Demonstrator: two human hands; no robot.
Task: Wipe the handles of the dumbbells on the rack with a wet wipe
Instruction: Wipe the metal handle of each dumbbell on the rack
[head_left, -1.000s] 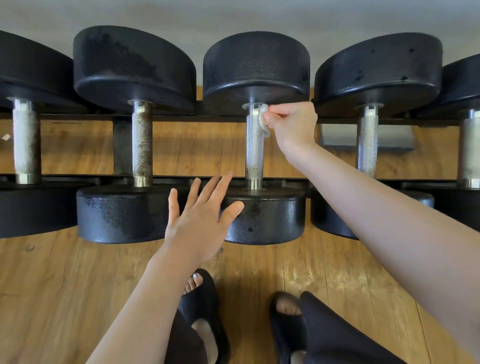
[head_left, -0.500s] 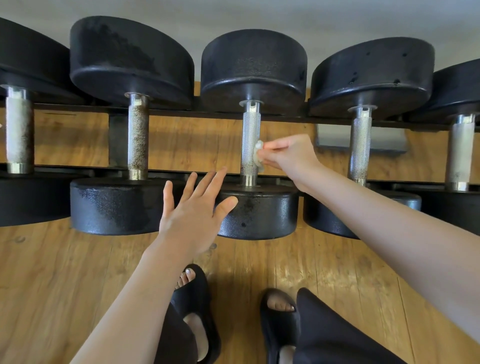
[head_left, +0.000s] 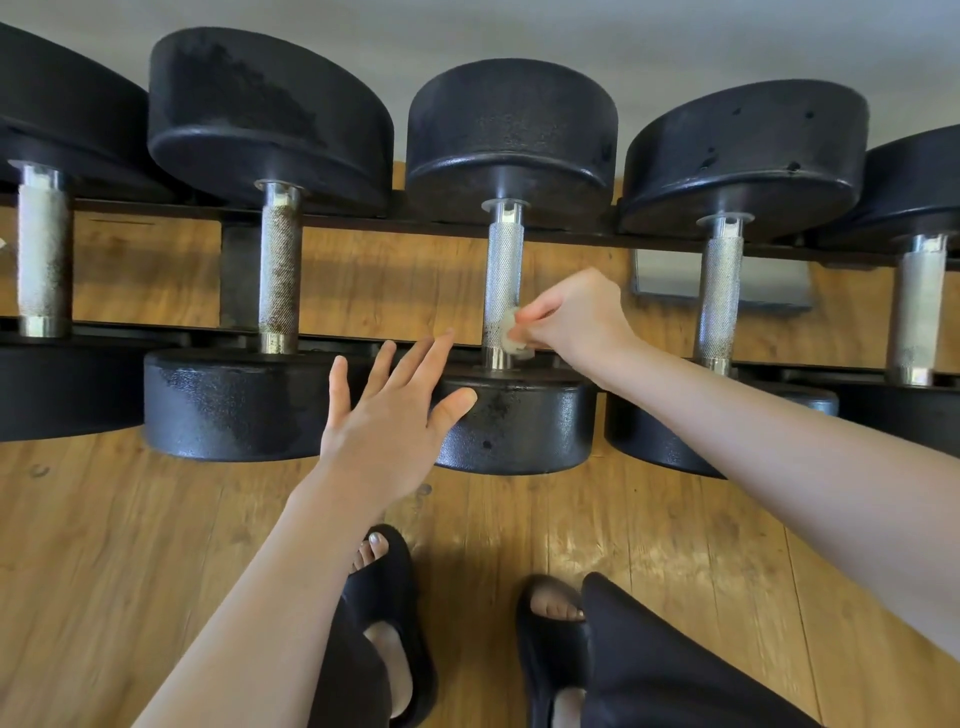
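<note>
Rack (head_left: 395, 224) scene: right hand (head_left: 574, 317) pinches wet wipe (head_left: 511, 332) low on middle handle (head_left: 501, 280); small wad may slip. Left hand (head_left: 387, 415) splayed, holding nothing.

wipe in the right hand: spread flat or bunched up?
Bunched up. The wet wipe shows as a small crumpled wad pinched in the right hand, pressed against the lower end of the middle dumbbell's handle.

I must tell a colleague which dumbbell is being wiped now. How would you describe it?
On the rack of black round-headed dumbbells, take the middle one. Only its knurled steel handle has the right hand pressing a small white wipe against it.
</note>
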